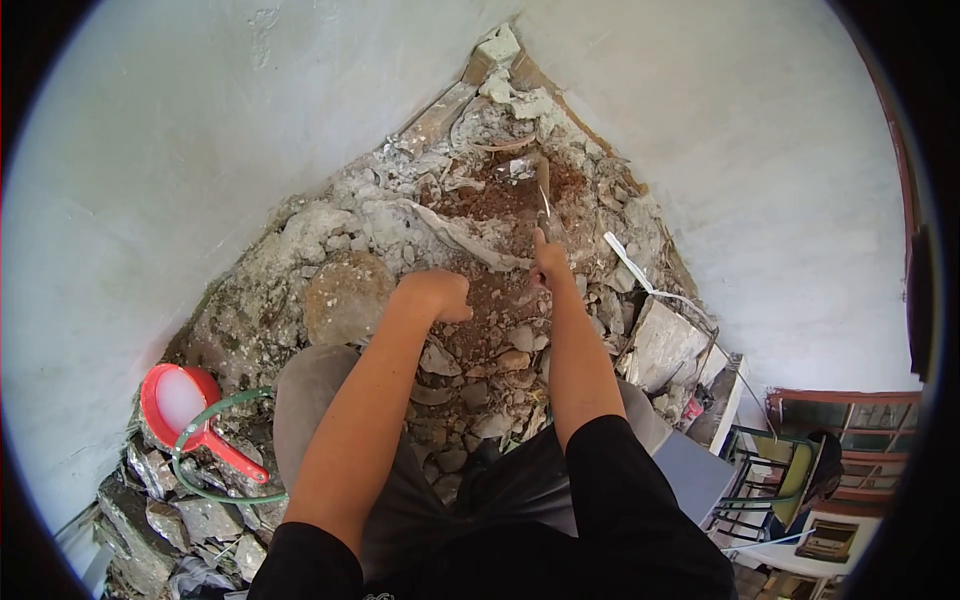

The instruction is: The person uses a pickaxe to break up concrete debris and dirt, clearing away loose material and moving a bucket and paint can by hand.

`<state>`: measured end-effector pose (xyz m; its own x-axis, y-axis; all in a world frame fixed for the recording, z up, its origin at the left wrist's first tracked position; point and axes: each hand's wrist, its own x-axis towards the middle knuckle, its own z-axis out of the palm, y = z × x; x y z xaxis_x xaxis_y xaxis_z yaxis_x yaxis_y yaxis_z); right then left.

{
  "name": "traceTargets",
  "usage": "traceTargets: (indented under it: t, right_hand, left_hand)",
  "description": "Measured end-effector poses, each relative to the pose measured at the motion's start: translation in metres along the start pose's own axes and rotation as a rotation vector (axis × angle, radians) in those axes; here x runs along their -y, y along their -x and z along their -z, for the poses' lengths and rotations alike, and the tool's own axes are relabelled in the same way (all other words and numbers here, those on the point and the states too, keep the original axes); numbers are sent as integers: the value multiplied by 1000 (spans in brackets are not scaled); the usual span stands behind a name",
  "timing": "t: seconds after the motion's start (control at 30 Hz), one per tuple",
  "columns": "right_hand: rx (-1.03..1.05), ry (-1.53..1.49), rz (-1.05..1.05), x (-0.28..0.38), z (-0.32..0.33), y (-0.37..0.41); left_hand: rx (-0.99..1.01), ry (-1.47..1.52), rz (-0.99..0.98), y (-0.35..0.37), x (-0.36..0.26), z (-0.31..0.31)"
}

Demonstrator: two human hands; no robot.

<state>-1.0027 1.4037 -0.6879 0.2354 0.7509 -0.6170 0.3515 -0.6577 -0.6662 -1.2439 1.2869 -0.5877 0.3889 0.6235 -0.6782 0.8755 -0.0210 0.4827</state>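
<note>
My right hand (547, 262) is closed around a narrow-shafted hand tool (544, 190), which points away from me over the dug earth. A shiny pale patch shows near the tool's far end, but its exact shape is blurred. Loose reddish-brown soil (490, 198) lies around that end. My left hand (438, 296) is curled into a fist beside a large rounded rock (347, 297). Nothing sticks out of the fist. Between my hands and knees lie broken stones (492, 425) and dirt.
A red long-handled dipper (207, 402) with whitish liquid rests on rubble at left, with a green hose (190, 430) beside it. White walls (200, 130) meet in the corner ahead. A white strip (628, 262) and a broken slab (662, 345) lie right; chairs (770, 470) stand beyond.
</note>
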Motion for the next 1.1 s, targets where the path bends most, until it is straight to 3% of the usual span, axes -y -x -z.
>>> traceTargets:
  t: [0.1,0.3,0.37,0.53,0.6,0.7,0.87,0.9,1.0,1.07,1.1]
  right_hand:
    - [-39,24,31,-3,-10,7]
    - [-22,-363,204,-15,-35,64]
    - [-123,-366,379,-30,-44,85]
    - [-215,-181,522,-27,-23,79]
    - [-511,-10,796,-12,-9,78]
    - [-550,-244,951,23,8,79]
    - [-426,-309,855,32,33,37]
    - [-603,21,875,14,45,-10]
    - [-317,9,343,43,40,25]
    - [-59,95,122,54,57,24]
    - [-63,98,112,61,63,23]
  left_hand:
    - [-13,19,-22,-3,-2,-2]
    - [18,23,-42,-15,-5,-4]
    - [8,25,-50,-20,-4,-7]
    - [-42,25,-93,-22,-9,-7]
    - [-28,39,-111,-24,-11,-8]
    - [-30,51,-136,-22,-15,-1]
    - [-46,56,-167,-22,-16,0]
    - [-38,40,-158,-21,-15,1]
    - [-23,28,-135,-14,-16,4]
    - [4,34,-137,-14,-16,-5]
    - [17,36,-133,-18,-17,-4]
